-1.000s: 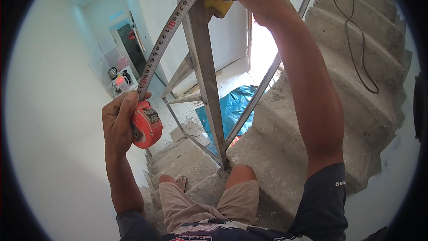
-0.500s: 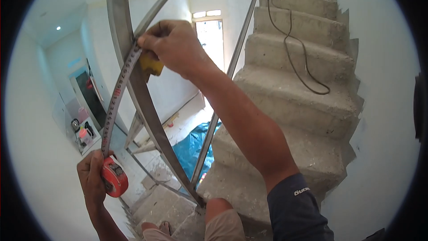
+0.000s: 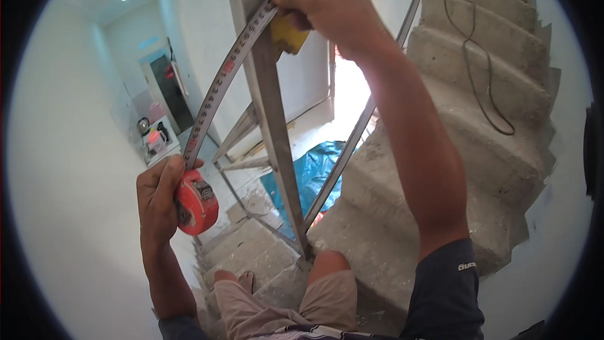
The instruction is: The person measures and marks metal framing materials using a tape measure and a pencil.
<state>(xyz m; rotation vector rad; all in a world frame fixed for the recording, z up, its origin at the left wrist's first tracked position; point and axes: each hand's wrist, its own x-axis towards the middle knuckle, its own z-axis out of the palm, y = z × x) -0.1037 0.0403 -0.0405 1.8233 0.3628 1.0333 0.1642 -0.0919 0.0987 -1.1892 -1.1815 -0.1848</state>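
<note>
My left hand (image 3: 157, 198) is wrapped round the red case of a tape measure (image 3: 197, 204), with the thumb up at the mouth where the blade comes out. From there the white blade (image 3: 214, 91) runs up in a slight bow, its numbers facing me. My right hand (image 3: 330, 9) pinches the blade's end between thumb and fingers, right at the upright metal post (image 3: 275, 119). Just below those fingers a yellow angular piece (image 3: 289, 36) sits against the post, partly hidden by the hand.
Bare concrete stairs (image 3: 484, 94) climb on the right, with a dark cable (image 3: 491, 88) lying over them. A slanting metal bar (image 3: 343, 170) meets the post's foot. Below lies a blue tarp (image 3: 314, 167). Farther left, a kettle (image 3: 143, 126) stands on a counter.
The view has swung left and down, so hands, post and stairs appear farther right. Both hands keep their grip on the tape measure, its blade still stretched between them.
</note>
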